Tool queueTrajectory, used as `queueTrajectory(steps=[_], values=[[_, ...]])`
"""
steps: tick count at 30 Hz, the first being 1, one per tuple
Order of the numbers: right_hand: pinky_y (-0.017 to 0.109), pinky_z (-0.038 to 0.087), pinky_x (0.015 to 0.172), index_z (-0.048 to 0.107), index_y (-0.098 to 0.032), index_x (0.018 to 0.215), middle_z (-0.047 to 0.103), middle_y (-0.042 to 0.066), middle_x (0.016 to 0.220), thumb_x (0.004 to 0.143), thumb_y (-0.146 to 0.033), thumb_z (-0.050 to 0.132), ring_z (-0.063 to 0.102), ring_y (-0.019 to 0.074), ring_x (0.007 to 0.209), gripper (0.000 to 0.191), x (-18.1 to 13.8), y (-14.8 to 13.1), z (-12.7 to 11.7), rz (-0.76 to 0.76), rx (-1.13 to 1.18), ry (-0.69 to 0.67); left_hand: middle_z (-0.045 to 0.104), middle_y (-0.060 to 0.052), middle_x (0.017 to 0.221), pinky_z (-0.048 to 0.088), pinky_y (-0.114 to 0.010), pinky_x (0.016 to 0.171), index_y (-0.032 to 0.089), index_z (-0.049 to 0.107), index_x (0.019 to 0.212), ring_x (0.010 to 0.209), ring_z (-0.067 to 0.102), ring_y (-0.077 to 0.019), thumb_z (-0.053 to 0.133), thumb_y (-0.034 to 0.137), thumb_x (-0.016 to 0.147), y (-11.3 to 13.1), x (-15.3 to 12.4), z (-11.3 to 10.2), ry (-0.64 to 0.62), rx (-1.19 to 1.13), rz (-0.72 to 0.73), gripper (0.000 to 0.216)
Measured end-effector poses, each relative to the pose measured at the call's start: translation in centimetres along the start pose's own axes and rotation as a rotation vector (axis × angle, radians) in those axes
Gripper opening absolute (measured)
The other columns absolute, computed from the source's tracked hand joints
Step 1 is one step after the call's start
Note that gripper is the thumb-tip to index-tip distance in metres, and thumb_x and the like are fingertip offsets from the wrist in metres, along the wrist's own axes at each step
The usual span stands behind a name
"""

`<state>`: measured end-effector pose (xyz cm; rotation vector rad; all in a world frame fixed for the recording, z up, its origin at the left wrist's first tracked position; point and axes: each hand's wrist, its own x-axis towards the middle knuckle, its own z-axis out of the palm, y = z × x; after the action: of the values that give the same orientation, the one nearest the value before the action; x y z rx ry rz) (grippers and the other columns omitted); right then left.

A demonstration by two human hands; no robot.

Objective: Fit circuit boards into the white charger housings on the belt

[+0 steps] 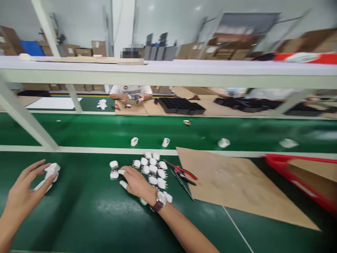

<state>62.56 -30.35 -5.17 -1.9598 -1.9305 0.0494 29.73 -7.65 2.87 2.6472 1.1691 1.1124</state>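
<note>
At the left, my left hand (pixel 27 193) curves its thumb and fingers around small white plastic pieces (pixel 53 168) at the green bench; the fingers partly cover them. My right hand (pixel 138 182) is low over the bench, thumb and index finger apart, with white covers on both tips. Its index fingertip is beside the nearer of two small white-topped parts (pixel 114 174); contact is unclear. Behind and right of that hand stands a cluster of similar white-topped parts (pixel 153 170) with bits of circuitry at their edges. My right wrist and watch hide some of them.
Red-handled pliers (pixel 184 173) and tweezers (pixel 183 185) lie right of the cluster, beside a brown cardboard sheet (pixel 223 179). A red tray (pixel 295 175) stands far right. White pieces (pixel 165 142) lie on the green strip beyond the rail. A person (pixel 131 93) works opposite, near black trays (pixel 180 106).
</note>
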Motion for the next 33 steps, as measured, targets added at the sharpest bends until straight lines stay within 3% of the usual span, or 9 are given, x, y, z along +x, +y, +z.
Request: queueTrajectory(steps=[2, 6, 10, 13, 18, 21, 24, 29, 33], values=[[0.043, 0.051, 0.11, 0.06, -0.014, 0.137, 0.06, 0.016, 0.146, 0.094, -0.008, 0.059, 0.058, 0.0261, 0.128, 0.043, 0.0, 0.0, 0.5, -0.058, 0.049, 0.016, 0.068, 0.001, 0.13, 0.06, -0.036, 0.058, 0.036, 0.067, 0.115, 0.094, 0.072, -0.0263, 0.055, 0.066, 0.095, -1.9, -0.4, -0.8, 0.022, 0.06, -0.025, 0.038], [0.043, 0.053, 0.108, 0.059, -0.019, 0.14, 0.06, 0.011, 0.147, 0.093, 0.0, 0.05, 0.058, 0.0237, 0.128, 0.051, 0.3, -0.9, 1.5, -0.146, 0.078, 0.02, 0.073, -0.013, 0.115, 0.057, -0.05, 0.093, 0.023, 0.073, 0.108, 0.107, 0.067, -0.0355, 0.051, 0.062, 0.098, -5.4, -1.6, 0.0, -0.114, 0.153, 0.135, 0.046], [0.048, 0.058, 0.1, 0.065, -0.017, 0.12, 0.066, 0.013, 0.132, 0.097, -0.008, 0.055, 0.065, 0.0266, 0.112, 0.026, 0.3, -1.2, 1.9, -0.138, 0.059, 0.078, 0.07, -0.016, 0.103, 0.054, -0.047, 0.084, 0.02, 0.076, 0.094, 0.096, 0.063, -0.0357, 0.057, 0.064, 0.094, -7.2, -3.0, 1.0, -0.227, 0.325, 0.112, 0.048], [0.041, 0.061, 0.094, 0.065, -0.018, 0.109, 0.066, 0.011, 0.127, 0.088, 0.006, 0.046, 0.066, 0.0234, 0.108, 0.037, -0.6, -0.9, 1.2, -0.154, 0.09, 0.064, 0.065, -0.014, 0.093, 0.052, -0.044, 0.077, 0.02, 0.076, 0.085, 0.085, 0.059, -0.032, 0.056, 0.058, 0.096, -7.2, -3.6, 1.1, -0.242, 0.326, 0.088, 0.044], [0.046, 0.06, 0.099, 0.062, -0.013, 0.122, 0.061, 0.018, 0.134, 0.095, -0.005, 0.048, 0.065, 0.029, 0.116, 0.032, -2.1, -1.9, 0.6, -0.006, -0.04, 0.08, 0.066, -0.01, 0.101, 0.055, -0.043, 0.084, 0.023, 0.065, 0.074, 0.095, 0.063, -0.0294, 0.059, 0.045, 0.098, -2.9, -3.9, 2.5, -0.209, 0.015, 0.137, 0.032], [0.052, 0.061, 0.087, 0.066, -0.012, 0.105, 0.064, 0.018, 0.108, 0.099, -0.025, 0.059, 0.065, 0.0337, 0.099, 0.017, -1.8, -3.2, 1.5, 0.129, -0.208, 0.032, 0.068, -0.008, 0.115, 0.057, -0.038, 0.086, 0.023, 0.055, 0.073, 0.102, 0.068, -0.0241, 0.058, 0.033, 0.099, 1.9, -3.6, 5.1, -0.304, -0.239, 0.222, 0.028], [0.049, 0.06, 0.085, 0.067, -0.015, 0.093, 0.063, 0.016, 0.102, 0.091, -0.017, 0.064, 0.062, 0.033, 0.096, 0.004, -1.4, -3.9, 2.5, 0.095, -0.269, -0.021, 0.07, -0.005, 0.102, 0.056, -0.033, 0.078, 0.023, 0.05, 0.074, 0.092, 0.068, -0.02, 0.053, 0.023, 0.099, 6.4, -2.8, 8.5, -0.421, -0.378, 0.324, 0.025], [0.051, 0.057, 0.096, 0.063, -0.012, 0.13, 0.062, 0.022, 0.13, 0.091, -0.004, 0.053, 0.06, 0.0337, 0.112, 0.042, -2.0, -3.7, 3.8, 0.095, -0.253, 0.026, 0.065, -0.004, 0.083, 0.053, -0.036, 0.076, 0.023, 0.047, 0.074, 0.082, 0.063, -0.0217, 0.053, 0.027, 0.102, 10.2, -1.7, 13.2, -0.416, -0.369, 0.366, 0.029], [0.054, 0.053, 0.103, 0.06, -0.01, 0.139, 0.057, 0.025, 0.143, 0.094, -0.007, 0.054, 0.057, 0.0361, 0.126, 0.045, -2.6, -3.9, 5.2, 0.137, -0.223, -0.001, 0.063, -0.005, 0.085, 0.053, -0.037, 0.075, 0.023, 0.053, 0.081, 0.082, 0.062, -0.0231, 0.058, 0.042, 0.104, 10.3, -2.5, 14.3, -0.42, -0.361, 0.336, 0.031]])
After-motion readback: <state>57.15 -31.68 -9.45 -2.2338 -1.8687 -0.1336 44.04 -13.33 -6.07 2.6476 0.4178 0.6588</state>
